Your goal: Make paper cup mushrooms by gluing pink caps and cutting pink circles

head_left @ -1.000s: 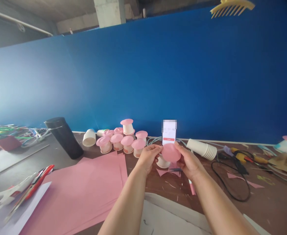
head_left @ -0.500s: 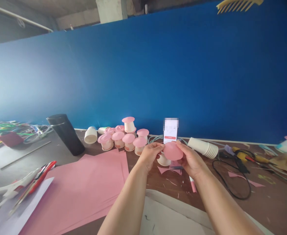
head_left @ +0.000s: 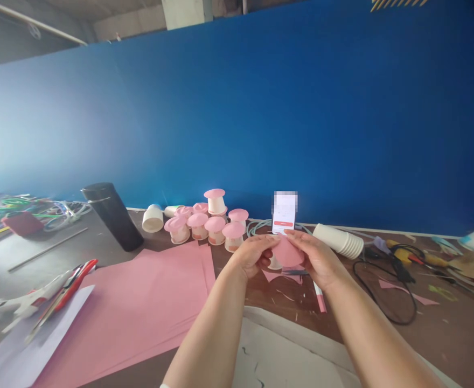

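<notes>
Left hand [head_left: 256,253]: pinching paper disc [head_left: 288,253] near eleven o'clock.
Right hand [head_left: 319,258]: pinching its one o'clock edge.
Look of paper disc: pink, matte, bent conelike, between both hands.
Stacked cups [head_left: 337,240]: white, tapered, lying at its three o'clock.
Phone [head_left: 284,212]: rectangular, twelve o'clock.
Wall [head_left: 237,113]: smooth blue.

The left hand [head_left: 253,256] and right hand [head_left: 318,257] are bare, with slender fingers, too small and soft in focus for the nails to be made out. The left forearm [head_left: 210,323] is bare, smooth in outline, narrow at the wrist and fuller toward the elbow. The right forearm [head_left: 372,323] is likewise bare and tapers the same way, broadening to the lower edge of the view. A white sliver [head_left: 165,386] shows beside the left forearm at that edge; whether it is a sleeve cannot be told.
</notes>
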{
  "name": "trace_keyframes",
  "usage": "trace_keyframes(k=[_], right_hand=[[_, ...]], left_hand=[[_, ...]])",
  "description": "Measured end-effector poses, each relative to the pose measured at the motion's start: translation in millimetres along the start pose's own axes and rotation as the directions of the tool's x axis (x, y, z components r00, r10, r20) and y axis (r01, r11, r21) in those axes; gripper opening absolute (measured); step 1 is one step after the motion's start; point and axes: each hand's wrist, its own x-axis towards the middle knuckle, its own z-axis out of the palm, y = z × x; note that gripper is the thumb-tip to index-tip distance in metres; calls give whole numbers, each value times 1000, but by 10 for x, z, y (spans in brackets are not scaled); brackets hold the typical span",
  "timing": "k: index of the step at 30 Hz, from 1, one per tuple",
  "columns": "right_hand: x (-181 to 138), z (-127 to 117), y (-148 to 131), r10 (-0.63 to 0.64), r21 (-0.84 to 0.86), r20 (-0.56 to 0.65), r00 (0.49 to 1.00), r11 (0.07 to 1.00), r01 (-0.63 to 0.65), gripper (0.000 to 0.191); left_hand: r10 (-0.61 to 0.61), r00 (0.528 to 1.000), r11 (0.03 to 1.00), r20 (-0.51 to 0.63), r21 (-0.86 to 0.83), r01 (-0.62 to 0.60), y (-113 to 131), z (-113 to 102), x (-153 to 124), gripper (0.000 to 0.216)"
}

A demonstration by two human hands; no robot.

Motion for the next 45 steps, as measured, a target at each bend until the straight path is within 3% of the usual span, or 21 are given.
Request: trace_keyframes(k=[5, 8, 15, 20, 30, 38, 45], right_hand=[[36, -41, 6, 29, 57, -195, 980, 998, -18, 36], [72, -65, 31, 64, 120, -250, 966, 992, -35, 32], [104, -55, 122, 88, 149, -300, 950, 988, -44, 24], [88, -36, 145, 99, 130, -296, 950, 990, -63, 28], [87, -15, 171, 34, 98, -248, 968, 995, -10, 35], [129, -47, 211, 38, 87, -257, 966, 996, -16, 37], [177, -22, 257, 45, 81, -291, 956, 996, -22, 40]], left_hand=[[-44, 994, 955, -101, -297, 12, 83, -67, 26, 32], [-53, 981, 929, -187, -369, -20, 133, -87, 25, 23], [-36, 957, 943, -287, -326, -62, 66, -77, 65, 11], [22, 968, 970, -251, -230, -82, -5, -65, 85, 11], [9, 976, 999, -217, -42, -18, -8, -22, 48, 17], [67, 933, 996, -352, -33, -84, -25, -19, 78, 18], [71, 934, 993, -351, -61, -99, -41, -18, 91, 20]])
